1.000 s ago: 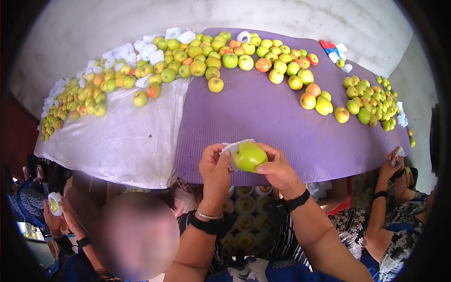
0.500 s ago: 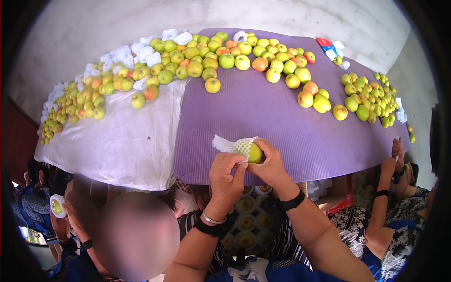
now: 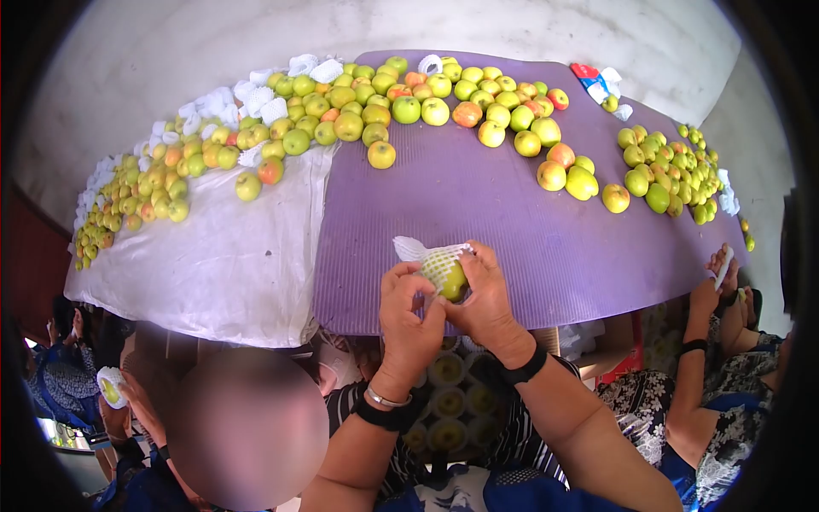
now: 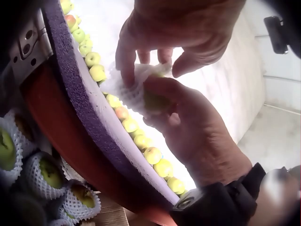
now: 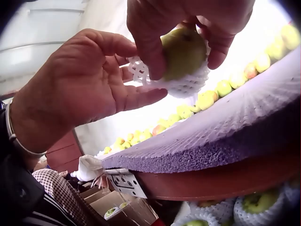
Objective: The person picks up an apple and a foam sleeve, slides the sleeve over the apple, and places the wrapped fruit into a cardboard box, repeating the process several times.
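Over the near edge of the purple mat, a yellow-green apple sits partly inside a white foam net sleeve. My right hand grips the apple and net from the right, fingers over the far side. From the left, my left hand pinches the net's edge with thumb and fingertips. The right wrist view shows bare apple skin above the netting, with a loose flap of net at the left fingertips. The net's narrow tail points away from me.
Loose apples lie along the mat's far side, and more heap up at right. White foam nets pile at back left beside a white sheet. Netted apples sit below the table edge. Other people work at both sides.
The apple, at first bare in front of the net, went into the net's opening. Both hands then shifted slightly, and the left fingers now work at the net's near edge.
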### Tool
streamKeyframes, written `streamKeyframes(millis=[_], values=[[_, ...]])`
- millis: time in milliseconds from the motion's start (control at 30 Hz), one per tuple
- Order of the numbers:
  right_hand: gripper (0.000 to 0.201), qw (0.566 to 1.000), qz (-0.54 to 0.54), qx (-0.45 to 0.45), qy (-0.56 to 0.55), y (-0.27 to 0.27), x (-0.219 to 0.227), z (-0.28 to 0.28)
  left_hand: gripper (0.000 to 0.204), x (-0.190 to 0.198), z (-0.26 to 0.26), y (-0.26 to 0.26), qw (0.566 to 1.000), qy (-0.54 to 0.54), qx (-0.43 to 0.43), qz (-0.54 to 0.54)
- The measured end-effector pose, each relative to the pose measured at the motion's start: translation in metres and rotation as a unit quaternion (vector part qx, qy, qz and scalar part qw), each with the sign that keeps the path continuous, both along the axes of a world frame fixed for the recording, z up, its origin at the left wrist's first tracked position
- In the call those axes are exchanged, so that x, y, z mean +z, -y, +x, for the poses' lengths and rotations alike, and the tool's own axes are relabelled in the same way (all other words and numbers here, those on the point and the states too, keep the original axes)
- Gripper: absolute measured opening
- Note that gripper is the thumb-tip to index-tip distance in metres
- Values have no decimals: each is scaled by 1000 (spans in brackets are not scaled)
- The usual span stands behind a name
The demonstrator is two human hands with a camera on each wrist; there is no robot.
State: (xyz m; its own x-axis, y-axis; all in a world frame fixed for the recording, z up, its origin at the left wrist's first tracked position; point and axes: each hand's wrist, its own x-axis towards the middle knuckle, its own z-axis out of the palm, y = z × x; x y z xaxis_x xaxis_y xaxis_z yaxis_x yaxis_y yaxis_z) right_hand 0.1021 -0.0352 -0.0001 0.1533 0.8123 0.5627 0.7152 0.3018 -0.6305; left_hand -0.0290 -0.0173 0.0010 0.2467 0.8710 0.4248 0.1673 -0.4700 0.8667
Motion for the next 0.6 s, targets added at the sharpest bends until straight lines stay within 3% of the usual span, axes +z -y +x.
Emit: streamKeyframes(millis=[67, 133, 200, 233, 267, 400, 533, 600], values=[[59, 1000, -1, -2, 3, 0, -3, -4, 37, 5, 2, 2, 996, 40, 3, -73], [59, 1000, -1, -2, 5, 2, -1, -5, 43, -4, 1, -2, 997, 43, 5, -68], [57, 997, -5, 61, -35, 5, 9, -6, 48, -9, -1, -5, 997, 45, 8, -60], [57, 997, -5, 62, -36, 5, 10, -6, 46, -4, -2, -6, 972, 169, -18, -163], [56, 987, -28, 103, -122, 5, 11, -5, 43, 0, -2, -6, 920, 290, -43, -262], [51, 921, -69, 163, -348, 5, 17, 0, 43, 9, -6, -8, 895, 328, -57, -298], [50, 941, -84, 161, -286, 4, 16, 10, 43, 6, -2, -7, 881, 351, -76, -308], [47, 912, -117, 182, -349, 3, 13, 11, 43, 5, -1, -7, 880, 356, -78, -304]])
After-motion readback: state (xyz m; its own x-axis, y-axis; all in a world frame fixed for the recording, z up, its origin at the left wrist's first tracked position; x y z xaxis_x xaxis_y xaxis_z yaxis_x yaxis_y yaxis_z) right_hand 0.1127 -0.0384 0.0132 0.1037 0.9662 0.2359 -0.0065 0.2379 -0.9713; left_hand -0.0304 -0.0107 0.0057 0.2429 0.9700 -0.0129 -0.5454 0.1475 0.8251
